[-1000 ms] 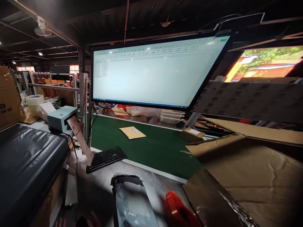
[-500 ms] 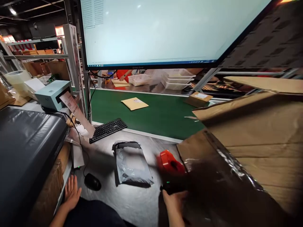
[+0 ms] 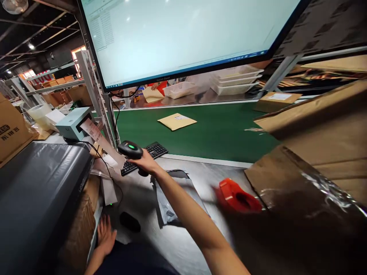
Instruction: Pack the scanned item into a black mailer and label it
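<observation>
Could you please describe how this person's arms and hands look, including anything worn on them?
Both hands are bare: no gloves, rings or watch show. The right hand leads into a long forearm with no sleeve in view. The left hand also has a bare forearm. Dark navy clothing shows at the bottom edge, between the arms.

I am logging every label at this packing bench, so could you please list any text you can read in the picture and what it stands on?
Cardboard box at the left edge: three bold dark characters, too blurred to read.
Label strip from the label printer: printed code marks, too small to read.
Monitor: spreadsheet rows and toolbar, too small to read.
Padded envelope on the green belt: white label, unreadable.
Small carton: white label, unreadable.
</observation>
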Demonstrator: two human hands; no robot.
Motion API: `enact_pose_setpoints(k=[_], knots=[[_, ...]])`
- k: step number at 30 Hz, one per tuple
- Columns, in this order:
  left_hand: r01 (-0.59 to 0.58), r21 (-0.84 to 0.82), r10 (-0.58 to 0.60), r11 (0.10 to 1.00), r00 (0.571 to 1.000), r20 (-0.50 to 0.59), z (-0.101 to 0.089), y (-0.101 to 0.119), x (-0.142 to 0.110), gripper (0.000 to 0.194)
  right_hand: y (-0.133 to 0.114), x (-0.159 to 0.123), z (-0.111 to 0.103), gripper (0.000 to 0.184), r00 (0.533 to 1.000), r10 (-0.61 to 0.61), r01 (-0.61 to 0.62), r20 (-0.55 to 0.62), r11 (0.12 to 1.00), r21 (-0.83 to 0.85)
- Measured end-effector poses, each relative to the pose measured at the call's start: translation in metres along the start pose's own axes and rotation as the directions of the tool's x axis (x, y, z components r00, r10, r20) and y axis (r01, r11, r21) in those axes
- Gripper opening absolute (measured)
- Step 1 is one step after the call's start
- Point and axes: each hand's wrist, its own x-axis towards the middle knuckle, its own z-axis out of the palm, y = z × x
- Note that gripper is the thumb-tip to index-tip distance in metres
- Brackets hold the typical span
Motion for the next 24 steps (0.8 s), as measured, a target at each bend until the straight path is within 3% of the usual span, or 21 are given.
enact_pose_setpoints(k=[2,5,10,16,20,22,24], knots=[[0.015,0.011,-0.014,1.000,1.000,-0.021,0.005,0.001,0.001,0.070,-0.012,0.026,0.027,0.028,0.998,-0.025,0.027,0.050,0.999,-0.035],[0.027,-0.007,-0.027,1.000,0.999,-0.037,0.015,0.004,0.006,0.072,-0.013,0.045,0.043,0.022,0.995,0.029,-0.021,0.095,0.996,-0.086],[0.062,-0.047,-0.064,0.997,0.997,-0.033,0.025,0.008,0.013,0.073,-0.010,0.044,0.039,0.029,0.992,0.072,-0.065,0.103,0.995,-0.073],[0.039,0.086,-0.037,0.996,0.999,-0.024,0.027,0.008,0.015,0.069,-0.021,0.030,0.036,0.045,0.989,0.088,-0.094,0.118,0.995,0.043],[-0.002,0.121,0.002,0.993,1.000,0.003,0.012,0.004,0.007,0.069,-0.021,0.015,0.006,0.045,0.994,0.102,-0.102,0.044,0.995,0.002],[-0.040,0.076,0.040,0.996,0.999,-0.007,0.002,0.002,0.002,0.069,-0.014,-0.002,-0.026,0.051,0.987,0.150,-0.152,-0.062,0.988,-0.041],[-0.069,0.037,0.070,0.997,0.997,-0.011,-0.004,0.000,-0.003,0.069,-0.001,-0.026,-0.064,0.049,0.938,0.266,-0.291,-0.225,0.952,-0.089]])
